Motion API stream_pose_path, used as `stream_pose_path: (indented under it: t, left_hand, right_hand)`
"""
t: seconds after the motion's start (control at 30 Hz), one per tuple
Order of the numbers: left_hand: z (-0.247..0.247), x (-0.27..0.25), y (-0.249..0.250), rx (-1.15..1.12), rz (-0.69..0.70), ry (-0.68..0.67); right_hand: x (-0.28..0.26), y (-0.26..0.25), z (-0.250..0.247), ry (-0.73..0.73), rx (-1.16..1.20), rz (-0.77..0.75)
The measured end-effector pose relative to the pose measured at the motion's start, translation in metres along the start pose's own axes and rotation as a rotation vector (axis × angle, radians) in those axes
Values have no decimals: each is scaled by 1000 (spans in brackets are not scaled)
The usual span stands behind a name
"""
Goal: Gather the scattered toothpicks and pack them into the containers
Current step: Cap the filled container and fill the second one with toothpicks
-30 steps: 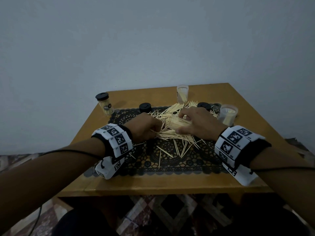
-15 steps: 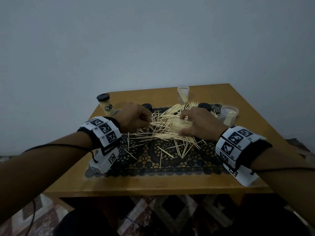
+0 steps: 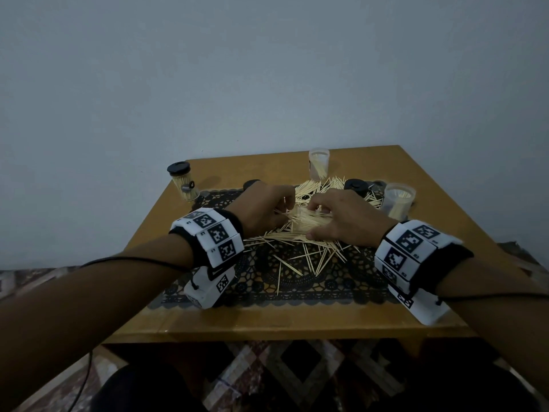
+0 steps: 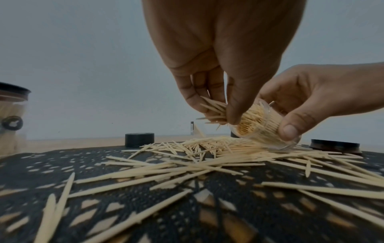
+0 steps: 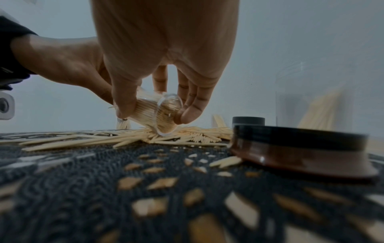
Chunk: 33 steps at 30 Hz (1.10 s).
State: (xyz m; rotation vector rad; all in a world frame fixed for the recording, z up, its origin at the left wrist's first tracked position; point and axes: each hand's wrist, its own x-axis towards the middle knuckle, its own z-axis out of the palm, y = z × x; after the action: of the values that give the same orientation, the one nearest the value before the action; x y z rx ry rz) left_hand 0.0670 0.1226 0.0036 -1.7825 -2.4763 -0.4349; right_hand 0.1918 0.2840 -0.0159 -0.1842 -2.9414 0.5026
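Several toothpicks [image 4: 214,108] pinched in left fingers [image 4: 191,93], at tilted container [image 4: 261,126] mouth

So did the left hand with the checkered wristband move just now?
Yes. The left hand moved right, away from the black-lidded clear toothpick jar and toward the right hand, and now pinches toothpicks at its clear plastic container.

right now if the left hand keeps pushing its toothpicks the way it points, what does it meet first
Most likely the open mouth of the tilted clear container gripped by the right hand. The left hand pinches a small bunch of toothpicks right at that mouth; depth is hard to judge.
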Motion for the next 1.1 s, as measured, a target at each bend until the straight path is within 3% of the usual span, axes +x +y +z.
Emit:
stream_pose_path:
  t: [0.13, 0.37, 0.9, 1.0, 1.1]
  left_hand:
    - [3, 3, 6, 9, 48, -6]
    - [0, -4, 2, -284, -97, -9]
    - [5, -5, 3, -257, -192, 167]
    - [-1, -7, 0, -235, -289, 105]
    - [-6, -9, 7, -228, -277, -22]
  right_hand:
    - [-1, -1, -1, -6, -12, 0]
    - [1, 2, 1, 22, 5, 19]
    - [1, 3, 1, 50, 11, -2]
    - [2, 5, 3, 66, 21, 7]
    - [2, 4, 3, 83, 29, 10]
